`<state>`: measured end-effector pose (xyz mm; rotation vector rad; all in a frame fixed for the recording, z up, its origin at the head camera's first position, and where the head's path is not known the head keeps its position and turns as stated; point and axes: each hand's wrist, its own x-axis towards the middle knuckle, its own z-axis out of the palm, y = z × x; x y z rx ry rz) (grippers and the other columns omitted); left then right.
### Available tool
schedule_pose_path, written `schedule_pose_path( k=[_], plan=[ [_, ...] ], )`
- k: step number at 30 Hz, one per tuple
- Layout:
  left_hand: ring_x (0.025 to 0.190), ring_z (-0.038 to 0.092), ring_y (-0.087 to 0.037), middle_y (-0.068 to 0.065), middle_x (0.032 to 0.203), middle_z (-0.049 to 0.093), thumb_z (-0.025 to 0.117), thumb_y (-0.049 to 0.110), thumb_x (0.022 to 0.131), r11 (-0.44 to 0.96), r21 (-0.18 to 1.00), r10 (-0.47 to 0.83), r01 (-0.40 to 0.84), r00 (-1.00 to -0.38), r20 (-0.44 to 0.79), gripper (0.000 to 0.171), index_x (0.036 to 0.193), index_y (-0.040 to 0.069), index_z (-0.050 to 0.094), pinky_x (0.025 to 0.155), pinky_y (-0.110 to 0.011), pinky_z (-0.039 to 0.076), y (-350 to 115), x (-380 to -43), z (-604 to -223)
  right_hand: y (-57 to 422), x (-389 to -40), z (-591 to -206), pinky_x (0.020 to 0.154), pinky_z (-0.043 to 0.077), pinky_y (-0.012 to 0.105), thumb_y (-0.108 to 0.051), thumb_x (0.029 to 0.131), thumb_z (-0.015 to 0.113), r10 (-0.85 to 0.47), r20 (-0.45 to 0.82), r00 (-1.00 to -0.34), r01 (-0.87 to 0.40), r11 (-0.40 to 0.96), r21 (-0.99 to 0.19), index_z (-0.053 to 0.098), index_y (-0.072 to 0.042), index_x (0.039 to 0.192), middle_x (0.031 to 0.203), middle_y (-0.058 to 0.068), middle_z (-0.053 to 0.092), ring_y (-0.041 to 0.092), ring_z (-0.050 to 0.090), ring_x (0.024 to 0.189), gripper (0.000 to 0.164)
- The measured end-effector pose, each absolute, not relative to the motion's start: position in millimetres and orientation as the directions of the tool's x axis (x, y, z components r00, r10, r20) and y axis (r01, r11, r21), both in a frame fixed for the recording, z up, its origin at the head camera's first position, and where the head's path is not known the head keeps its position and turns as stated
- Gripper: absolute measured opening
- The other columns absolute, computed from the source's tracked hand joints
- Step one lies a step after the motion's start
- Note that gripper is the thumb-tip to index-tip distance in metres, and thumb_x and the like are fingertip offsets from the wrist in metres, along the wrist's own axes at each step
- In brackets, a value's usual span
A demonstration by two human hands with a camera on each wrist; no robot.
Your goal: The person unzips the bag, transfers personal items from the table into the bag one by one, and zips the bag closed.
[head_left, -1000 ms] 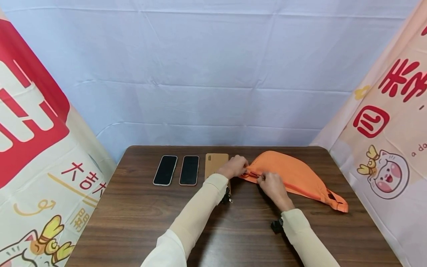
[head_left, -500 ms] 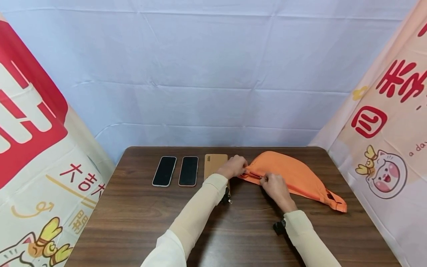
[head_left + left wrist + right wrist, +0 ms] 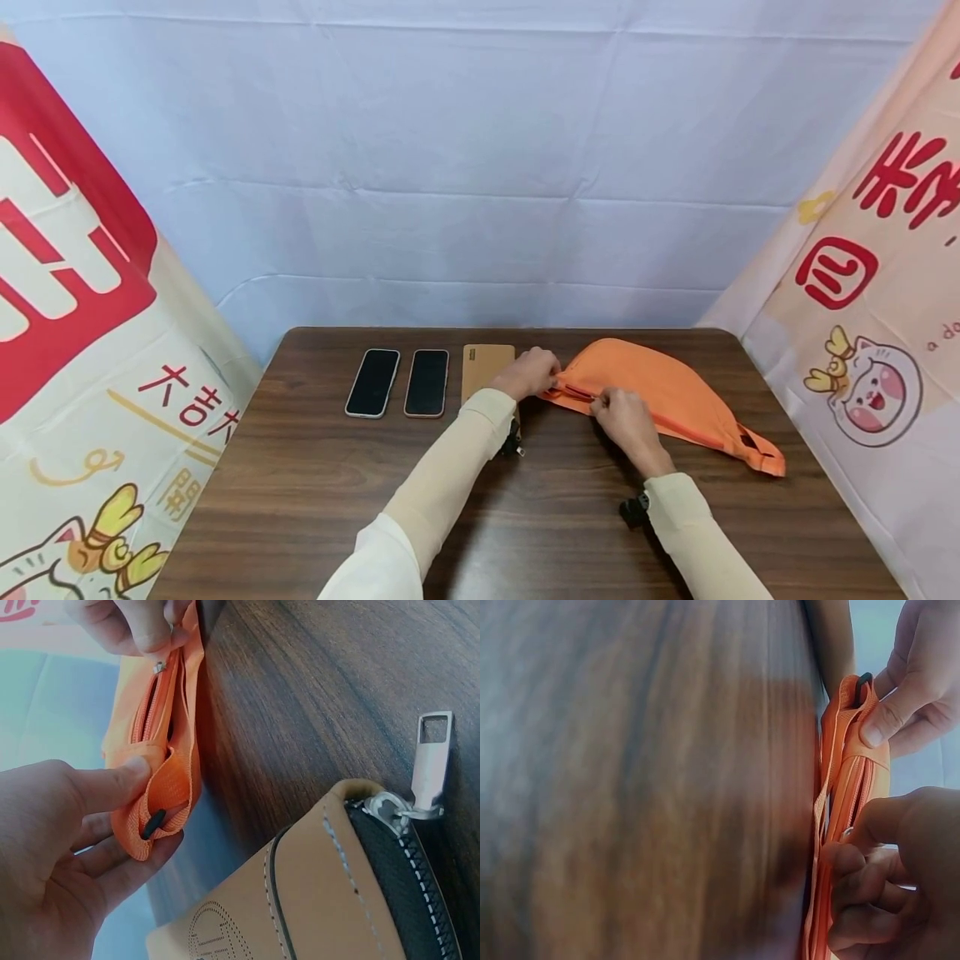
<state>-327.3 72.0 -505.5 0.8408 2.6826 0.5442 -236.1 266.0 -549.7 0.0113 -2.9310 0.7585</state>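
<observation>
Near the table's [image 3: 337, 492] far left corner lie a pale-rimmed phone [image 3: 372, 383] and, just beside it, a second phone [image 3: 427, 383], both with dark screens up. Next comes a tan zipped case [image 3: 486, 367], partly hidden under the left forearm. The left hand [image 3: 529, 374] pinches the near-left end of an orange bag [image 3: 637, 371], thumb on top and fingers beneath. The bag slants from there along the far edge and down toward the table's right edge, where its strap end [image 3: 767, 461] rests. The right hand [image 3: 627, 419], just right of the left one, lies at the bag's near side, thumb and fingers pinching at the zipper slider [image 3: 159, 667]. The step in hand seems to be working the zipper [image 3: 145, 720], its teeth apparently parted between the hands. The next move probably calls for a steady left pinch and a pull in line with the track.
</observation>
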Motion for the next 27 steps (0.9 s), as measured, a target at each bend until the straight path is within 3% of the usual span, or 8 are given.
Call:
schedule_pose_path(
  k=[15,27],
  plan=[
    [0.066,0.051,-0.01,0.002,0.085,0.069,0.066,0.025,0.107,0.755,0.401,0.608,0.52,-0.784,-0.128,0.019,0.109,0.012,0.081,0.062,-0.021,0.041,73.5,-328.6,-505.3,273.4,-234.2,-548.5,0.057,0.037,0.032,-0.012,0.102,0.06,0.033,0.13,-0.991,-0.031,0.887,-0.461,0.062,-0.01,0.071,0.061,0.003,0.052,0.018,0.043,0.057,0.031],
    [0.07,0.055,-0.01,0.001,0.094,0.071,0.065,0.025,0.108,0.765,0.405,0.595,0.501,-0.79,-0.146,0.02,0.114,0.013,0.081,0.063,-0.021,0.044,72.9,-326.6,-504.5,274.9,-234.2,-548.9,0.056,0.037,0.031,-0.01,0.101,0.061,0.039,0.144,-0.989,-0.032,0.888,-0.458,0.063,-0.01,0.071,0.06,0.003,0.053,0.018,0.043,0.056,0.03]
  ],
)
